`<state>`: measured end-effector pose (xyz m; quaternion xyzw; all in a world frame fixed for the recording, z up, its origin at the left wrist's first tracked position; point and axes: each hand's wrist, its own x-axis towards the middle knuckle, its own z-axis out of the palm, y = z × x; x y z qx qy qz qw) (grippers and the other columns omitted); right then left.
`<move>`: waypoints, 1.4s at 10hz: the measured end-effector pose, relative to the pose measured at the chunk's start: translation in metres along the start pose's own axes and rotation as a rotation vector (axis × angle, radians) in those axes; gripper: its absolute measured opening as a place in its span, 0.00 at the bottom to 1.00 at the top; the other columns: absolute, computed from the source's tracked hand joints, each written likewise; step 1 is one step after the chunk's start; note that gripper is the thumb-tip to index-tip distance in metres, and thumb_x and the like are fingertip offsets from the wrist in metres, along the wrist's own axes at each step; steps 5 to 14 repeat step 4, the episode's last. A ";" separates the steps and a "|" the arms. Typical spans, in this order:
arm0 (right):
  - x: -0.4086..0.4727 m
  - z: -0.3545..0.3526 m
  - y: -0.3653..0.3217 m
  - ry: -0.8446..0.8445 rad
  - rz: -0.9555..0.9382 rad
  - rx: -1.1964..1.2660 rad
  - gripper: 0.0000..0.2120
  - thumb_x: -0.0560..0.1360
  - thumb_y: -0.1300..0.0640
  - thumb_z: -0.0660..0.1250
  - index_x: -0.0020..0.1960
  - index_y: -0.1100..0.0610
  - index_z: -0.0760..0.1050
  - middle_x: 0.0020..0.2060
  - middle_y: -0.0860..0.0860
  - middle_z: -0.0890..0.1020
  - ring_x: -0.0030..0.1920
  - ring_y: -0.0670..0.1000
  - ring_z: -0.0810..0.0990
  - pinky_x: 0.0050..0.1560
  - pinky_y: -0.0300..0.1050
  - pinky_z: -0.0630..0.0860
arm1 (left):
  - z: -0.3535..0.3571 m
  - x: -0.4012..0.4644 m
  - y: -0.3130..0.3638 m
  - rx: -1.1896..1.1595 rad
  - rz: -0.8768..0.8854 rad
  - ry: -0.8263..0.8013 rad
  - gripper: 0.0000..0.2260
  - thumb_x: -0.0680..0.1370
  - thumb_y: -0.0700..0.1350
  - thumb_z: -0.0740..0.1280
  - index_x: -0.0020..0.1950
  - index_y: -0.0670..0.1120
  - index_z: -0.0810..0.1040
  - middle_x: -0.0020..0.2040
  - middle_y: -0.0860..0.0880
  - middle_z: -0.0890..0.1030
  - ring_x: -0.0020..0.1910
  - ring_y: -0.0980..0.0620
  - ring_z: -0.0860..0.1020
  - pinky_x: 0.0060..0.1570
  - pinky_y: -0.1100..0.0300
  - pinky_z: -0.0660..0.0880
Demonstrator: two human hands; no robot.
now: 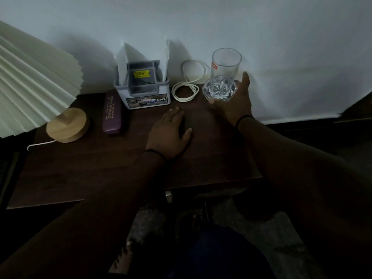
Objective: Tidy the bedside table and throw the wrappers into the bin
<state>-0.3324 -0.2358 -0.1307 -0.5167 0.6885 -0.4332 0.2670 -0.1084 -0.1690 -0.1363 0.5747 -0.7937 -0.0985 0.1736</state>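
The dark wooden bedside table fills the middle of the head view. My left hand lies flat on its top, fingers apart, holding nothing. My right hand is open beside a clear drinking glass, which stands upright on a cut-glass coaster at the back right; the thumb is near the coaster's front rim and the fingers reach behind it. I cannot tell if the hand touches it. No wrapper is clearly visible.
A grey tin with white papers and a dark box stands against the wall. A coiled white cable lies to its right, a purple glasses case to its left. A pleated lamp on a wooden base occupies the left.
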 end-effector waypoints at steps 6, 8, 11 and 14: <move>-0.032 0.002 -0.010 0.185 -0.039 -0.050 0.57 0.62 0.47 0.79 0.79 0.58 0.48 0.74 0.57 0.63 0.74 0.55 0.64 0.68 0.38 0.59 | -0.002 -0.002 0.004 -0.011 -0.031 0.015 0.28 0.77 0.58 0.64 0.73 0.45 0.69 0.75 0.44 0.67 0.76 0.46 0.64 0.72 0.54 0.63; -0.032 0.002 -0.010 0.185 -0.039 -0.050 0.57 0.62 0.47 0.79 0.79 0.58 0.48 0.74 0.57 0.63 0.74 0.55 0.64 0.68 0.38 0.59 | -0.002 -0.002 0.004 -0.011 -0.031 0.015 0.28 0.77 0.58 0.64 0.73 0.45 0.69 0.75 0.44 0.67 0.76 0.46 0.64 0.72 0.54 0.63; -0.032 0.002 -0.010 0.185 -0.039 -0.050 0.57 0.62 0.47 0.79 0.79 0.58 0.48 0.74 0.57 0.63 0.74 0.55 0.64 0.68 0.38 0.59 | -0.002 -0.002 0.004 -0.011 -0.031 0.015 0.28 0.77 0.58 0.64 0.73 0.45 0.69 0.75 0.44 0.67 0.76 0.46 0.64 0.72 0.54 0.63; -0.032 0.002 -0.010 0.185 -0.039 -0.050 0.57 0.62 0.47 0.79 0.79 0.58 0.48 0.74 0.57 0.63 0.74 0.55 0.64 0.68 0.38 0.59 | -0.002 -0.002 0.004 -0.011 -0.031 0.015 0.28 0.77 0.58 0.64 0.73 0.45 0.69 0.75 0.44 0.67 0.76 0.46 0.64 0.72 0.54 0.63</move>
